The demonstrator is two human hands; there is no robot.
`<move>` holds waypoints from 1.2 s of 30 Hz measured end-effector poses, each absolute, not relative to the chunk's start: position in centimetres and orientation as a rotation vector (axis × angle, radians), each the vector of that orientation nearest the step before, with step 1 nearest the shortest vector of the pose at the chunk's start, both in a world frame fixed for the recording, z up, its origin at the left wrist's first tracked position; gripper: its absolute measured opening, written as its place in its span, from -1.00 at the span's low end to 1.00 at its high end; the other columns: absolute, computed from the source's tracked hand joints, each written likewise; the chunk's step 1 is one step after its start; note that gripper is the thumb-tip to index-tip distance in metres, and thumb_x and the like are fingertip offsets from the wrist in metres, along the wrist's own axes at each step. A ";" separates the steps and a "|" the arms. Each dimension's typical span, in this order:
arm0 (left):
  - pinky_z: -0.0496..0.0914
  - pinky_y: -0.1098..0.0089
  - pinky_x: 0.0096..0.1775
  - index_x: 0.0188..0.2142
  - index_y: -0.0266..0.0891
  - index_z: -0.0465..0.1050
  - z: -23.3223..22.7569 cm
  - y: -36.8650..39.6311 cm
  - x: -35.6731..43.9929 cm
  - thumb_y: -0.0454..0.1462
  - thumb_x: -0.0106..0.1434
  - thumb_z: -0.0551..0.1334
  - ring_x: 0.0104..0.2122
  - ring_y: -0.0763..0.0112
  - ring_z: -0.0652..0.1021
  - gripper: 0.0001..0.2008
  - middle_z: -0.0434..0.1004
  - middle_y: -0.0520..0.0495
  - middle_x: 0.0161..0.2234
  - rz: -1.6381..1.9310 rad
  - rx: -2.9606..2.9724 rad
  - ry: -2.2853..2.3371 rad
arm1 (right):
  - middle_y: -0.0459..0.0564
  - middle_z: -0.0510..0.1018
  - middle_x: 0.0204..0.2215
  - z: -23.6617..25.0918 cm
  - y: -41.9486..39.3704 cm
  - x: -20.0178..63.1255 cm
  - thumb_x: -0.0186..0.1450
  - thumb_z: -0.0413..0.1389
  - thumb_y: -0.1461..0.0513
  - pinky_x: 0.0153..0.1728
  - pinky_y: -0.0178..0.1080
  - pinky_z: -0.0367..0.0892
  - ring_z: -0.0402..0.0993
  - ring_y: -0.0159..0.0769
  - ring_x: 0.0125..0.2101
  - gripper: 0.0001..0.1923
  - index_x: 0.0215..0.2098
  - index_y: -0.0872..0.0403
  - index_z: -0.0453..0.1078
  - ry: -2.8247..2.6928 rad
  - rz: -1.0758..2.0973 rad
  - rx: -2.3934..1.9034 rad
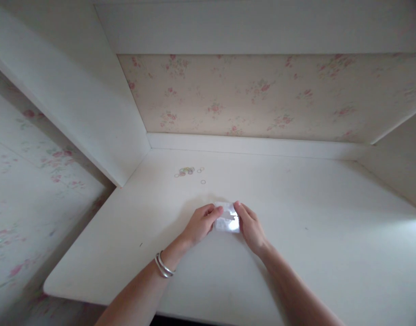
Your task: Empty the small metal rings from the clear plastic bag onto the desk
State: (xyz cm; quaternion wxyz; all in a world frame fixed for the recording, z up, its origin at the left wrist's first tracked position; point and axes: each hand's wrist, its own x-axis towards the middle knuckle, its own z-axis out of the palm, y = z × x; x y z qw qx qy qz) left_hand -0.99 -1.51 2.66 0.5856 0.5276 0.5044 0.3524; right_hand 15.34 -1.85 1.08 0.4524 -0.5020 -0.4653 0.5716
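Observation:
Between my two hands is a small clear plastic bag (227,222), shiny with reflected light. My left hand (201,222) pinches its left side, thumb on top. On the opposite side, my right hand (251,225) grips the right edge with the thumb near the upper corner. The bag is just above the white desk top; whether it touches the surface I cannot tell. Farther back and to the left lies a small cluster of thin coloured rings (187,171), like tiny rubber bands. A few single rings lie beside it, one of them (203,182) closer to my hands.
A white desk (316,262) spreads beneath my hands, with a rounded front left corner. A white side panel (92,104) rises at the left, and a low ledge (255,146) runs along the back below floral wallpaper (241,95). A small dark speck (141,245) lies at the left.

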 end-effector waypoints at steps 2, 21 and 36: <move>-0.03 0.49 -0.64 -0.56 -0.23 0.16 2.7 -1.6 -1.0 0.09 0.16 0.11 -0.72 0.62 0.12 -0.55 0.07 0.19 -0.74 0.811 1.230 1.155 | -0.11 0.32 -0.57 0.9 -1.8 15.3 0.22 -0.03 -0.14 -0.54 -0.32 0.10 0.20 -0.38 -0.55 -0.54 -0.43 0.08 0.34 -1.147 1.396 -1.241; -0.03 0.46 -0.58 -0.56 -0.23 0.13 2.9 -1.9 -0.8 0.06 0.15 0.14 -0.64 0.59 0.12 -0.57 0.04 0.16 -0.66 0.700 1.345 1.057 | -0.13 0.35 -0.59 1.5 -2.2 15.2 0.14 0.15 -0.07 -0.58 -0.37 0.02 0.14 -0.45 -0.59 -0.61 -0.43 0.10 0.38 -1.232 1.390 -1.220; -0.05 0.46 -0.59 -0.54 -0.24 0.20 2.8 -1.4 -0.8 0.13 0.18 0.04 -0.70 0.61 0.06 -0.52 0.04 0.17 -0.70 0.818 1.187 1.105 | -0.09 0.39 -0.56 0.9 -1.8 14.9 0.20 0.04 -0.12 -0.57 -0.32 0.26 0.29 -0.39 -0.58 -0.56 -0.38 0.10 0.35 -0.930 1.631 -1.108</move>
